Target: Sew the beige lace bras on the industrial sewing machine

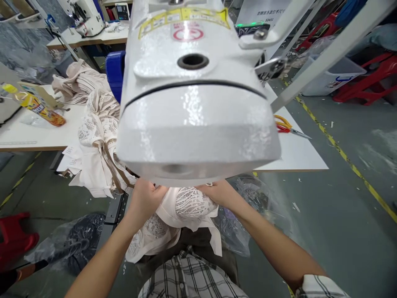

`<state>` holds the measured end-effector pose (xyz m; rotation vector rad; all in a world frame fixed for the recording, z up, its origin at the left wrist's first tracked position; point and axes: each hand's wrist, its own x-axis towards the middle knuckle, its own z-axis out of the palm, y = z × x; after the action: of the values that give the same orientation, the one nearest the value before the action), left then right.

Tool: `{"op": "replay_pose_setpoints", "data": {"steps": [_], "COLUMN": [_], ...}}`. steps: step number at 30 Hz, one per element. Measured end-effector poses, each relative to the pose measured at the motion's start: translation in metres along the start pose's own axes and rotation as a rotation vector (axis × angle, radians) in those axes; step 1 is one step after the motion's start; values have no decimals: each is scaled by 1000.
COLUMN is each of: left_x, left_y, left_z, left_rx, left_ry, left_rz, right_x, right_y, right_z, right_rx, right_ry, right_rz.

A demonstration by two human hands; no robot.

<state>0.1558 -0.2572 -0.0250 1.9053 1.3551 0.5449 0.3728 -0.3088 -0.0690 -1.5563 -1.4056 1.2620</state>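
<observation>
Cream lace bra point(194, 205) is pinched by left hand point(147, 196) and right hand point(218, 192); a white sign point(252, 14) ends “A51”

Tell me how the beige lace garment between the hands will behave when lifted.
The lace garment is probably floppy overall: a strip of it hangs down limply. Its upper cup may keep some shape, since it bulges roundly. Thin-looking fabric and openwork suggest it is light.
</observation>
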Motion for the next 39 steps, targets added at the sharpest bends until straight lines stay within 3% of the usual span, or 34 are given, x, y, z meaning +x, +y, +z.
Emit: {"op": "replay_pose_setpoints", "data": {"steps": [3, 7, 11, 16, 24, 28, 31, 33, 35, 37, 39], "left_x": [-1, -4, -10, -16, -23, -38, -55, -67, -74, -75, -72], "left_y": [2, -1, -10, -14, -15, -13, 6, 26, 43, 51, 46], "left_z": [-2, -4, -3, -1, -4, 0, 9, 16, 21, 24, 25], "left_rx": [-22, -111, -191, -205, -81, 46, 53, 77, 170, 277, 372], "left_ry": [3, 34, 28, 49, 59, 178, 276, 218, 47, -186, -409], "left_rz": [-1, -13, -29, -22, 65, 234, 556, 833, 1004, 970, 763], "right_x": [-5, -15, -28, -42, -63, -71, -76, -80, -87, -93, -96], "right_y": [23, 68, 98, 104, 98, 82, 57, 32, 5, -21, -39], "right_z": [9, 31, 40, 33, 22, 2, -12, -16, -15, -12, -10], "right_rx": [135, 323, 404, 612, 679, 584, 419, 255, 56, -103, -208], "right_ry": [-78, -383, -535, -466, -39, -38, -132, -221, -332, -453, -523], "right_rz": [9, -61, 98, 261, 290, 192, -4, -188, -327, -392, -399]}}
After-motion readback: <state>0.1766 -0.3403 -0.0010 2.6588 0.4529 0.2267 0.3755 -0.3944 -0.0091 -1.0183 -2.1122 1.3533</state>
